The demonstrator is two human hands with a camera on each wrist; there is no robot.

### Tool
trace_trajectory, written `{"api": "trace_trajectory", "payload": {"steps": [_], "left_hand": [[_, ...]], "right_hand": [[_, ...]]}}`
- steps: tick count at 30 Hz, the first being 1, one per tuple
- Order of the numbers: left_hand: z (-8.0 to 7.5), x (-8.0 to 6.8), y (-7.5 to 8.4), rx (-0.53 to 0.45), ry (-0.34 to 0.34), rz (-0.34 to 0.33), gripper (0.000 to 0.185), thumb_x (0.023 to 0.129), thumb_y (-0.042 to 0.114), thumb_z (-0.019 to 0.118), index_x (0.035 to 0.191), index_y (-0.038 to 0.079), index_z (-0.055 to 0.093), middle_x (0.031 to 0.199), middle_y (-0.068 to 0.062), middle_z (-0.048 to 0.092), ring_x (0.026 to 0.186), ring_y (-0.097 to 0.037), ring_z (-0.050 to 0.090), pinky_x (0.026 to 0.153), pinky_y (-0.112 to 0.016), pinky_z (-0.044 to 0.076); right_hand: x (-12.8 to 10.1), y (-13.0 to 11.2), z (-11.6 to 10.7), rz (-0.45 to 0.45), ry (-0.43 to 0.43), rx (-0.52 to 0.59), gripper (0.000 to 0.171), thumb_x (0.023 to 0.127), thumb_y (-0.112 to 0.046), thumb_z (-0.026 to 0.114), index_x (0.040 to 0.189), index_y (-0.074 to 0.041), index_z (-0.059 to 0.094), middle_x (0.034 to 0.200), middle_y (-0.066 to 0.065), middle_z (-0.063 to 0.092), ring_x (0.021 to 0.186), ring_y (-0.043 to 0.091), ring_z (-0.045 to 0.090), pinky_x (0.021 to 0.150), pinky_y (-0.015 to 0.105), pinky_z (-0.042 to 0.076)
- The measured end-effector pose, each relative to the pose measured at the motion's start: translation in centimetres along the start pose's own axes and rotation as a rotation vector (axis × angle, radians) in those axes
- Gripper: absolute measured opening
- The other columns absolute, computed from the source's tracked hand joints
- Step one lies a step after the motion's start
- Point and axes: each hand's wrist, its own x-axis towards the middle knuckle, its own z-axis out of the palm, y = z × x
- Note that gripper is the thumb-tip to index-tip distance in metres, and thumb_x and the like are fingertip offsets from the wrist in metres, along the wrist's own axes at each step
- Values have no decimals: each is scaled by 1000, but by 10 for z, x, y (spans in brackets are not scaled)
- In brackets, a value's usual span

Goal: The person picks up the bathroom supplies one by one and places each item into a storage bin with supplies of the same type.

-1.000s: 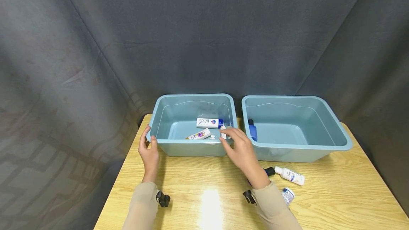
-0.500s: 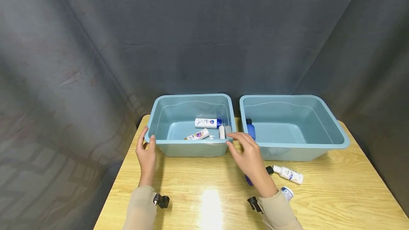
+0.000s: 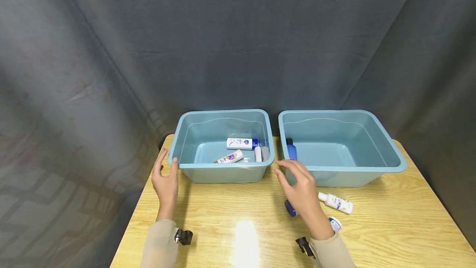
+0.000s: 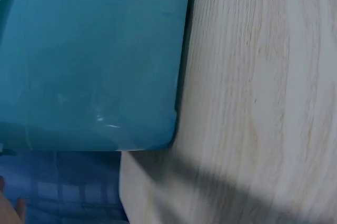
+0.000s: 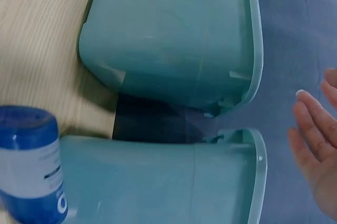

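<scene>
L hand [image 3: 166, 185] nr L lt-blue rect. plastic bin [image 3: 223, 166]; R hand [image 3: 300, 189] nr matching R bin [image 3: 357, 170]; thumbs apart frm fingers, both.

A hand could dip from above into the left bin [image 3: 223, 166] or the right bin [image 3: 357, 170], but the gap I see between them is narrow, with the right hand [image 3: 300, 187] before it. There's room over the desk [image 3: 219, 206] before the left bin; a white bottle [image 3: 337, 203] obstructs the right one's front.
</scene>
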Motion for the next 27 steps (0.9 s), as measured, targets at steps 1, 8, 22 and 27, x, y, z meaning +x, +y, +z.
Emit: {"api": "trace_trajectory", "payload": {"steps": [1, 8, 22, 27], "left_hand": [[0, -2, 7, -8, 17, 27, 39, 93, 10, 68, 132, 6, 63, 140, -7, 58, 132, -21, 47, 104, -38, 33], [0, -10, 48, -41, 49, 132, 33, 91, -4, 65, 124, -6, 64, 130, -22, 61, 122, -19, 53, 98, -36, 37], [7, -27, 77, -92, -65, 271, 28, 88, -11, 64, 116, -12, 65, 122, -27, 63, 121, -15, 54, 100, -27, 39], [11, -36, 85, -118, -118, 293, 29, 88, -12, 63, 117, -12, 64, 124, -27, 61, 121, -15, 54, 91, -30, 41]], "right_hand": [[-1, 1, -2, 4, 1, -3, 32, 77, 6, 79, 106, -5, 74, 103, 9, 71, 93, 25, 67, 88, 28, 52], [-7, 8, -15, 39, 1, -5, 31, 77, 8, 78, 105, -2, 73, 103, 12, 71, 94, 28, 66, 93, 18, 46], [-21, 17, -34, 60, -3, -42, 26, 77, 2, 77, 103, -1, 73, 101, 14, 71, 95, 32, 64, 97, 12, 40], [-26, 15, -43, 74, 33, -55, 29, 76, 4, 77, 104, -2, 74, 101, 13, 71, 95, 31, 64, 97, 12, 40]]}}
